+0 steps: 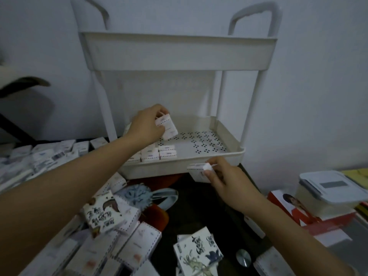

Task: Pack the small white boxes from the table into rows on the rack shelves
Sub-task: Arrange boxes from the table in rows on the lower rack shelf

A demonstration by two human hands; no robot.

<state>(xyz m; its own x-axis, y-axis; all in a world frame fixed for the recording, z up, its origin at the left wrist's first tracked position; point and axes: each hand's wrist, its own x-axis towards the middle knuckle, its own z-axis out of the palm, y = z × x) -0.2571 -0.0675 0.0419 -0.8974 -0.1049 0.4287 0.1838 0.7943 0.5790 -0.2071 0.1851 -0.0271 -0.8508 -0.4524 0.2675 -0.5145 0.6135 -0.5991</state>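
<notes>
**Step in hand:** placing a box on the lower shelf.

**Findings:** The left hand grips a small white cardboard box with dashed edge trim, held tilted above the perforated lower shelf of the white plastic two-tier rack. The right hand pinches a second white box of the same kind just in front of the shelf's front rim, outside the tray. A short block of packed white boxes lies at the front left of the shelf, sides touching. The right part of the shelf floor shows bare perforations. More loose white boxes lie heaped on the dark desk, to the left and below.

**Assessment:** The held box should be turned level and squared to the packed block before lowering. It should then be set flush against its neighbour so the row runs straight.

**Risk:** A tilted descent could catch an edge and knock the block askew. The right hand's box is best kept clear of the rim until the left hand withdraws
</notes>
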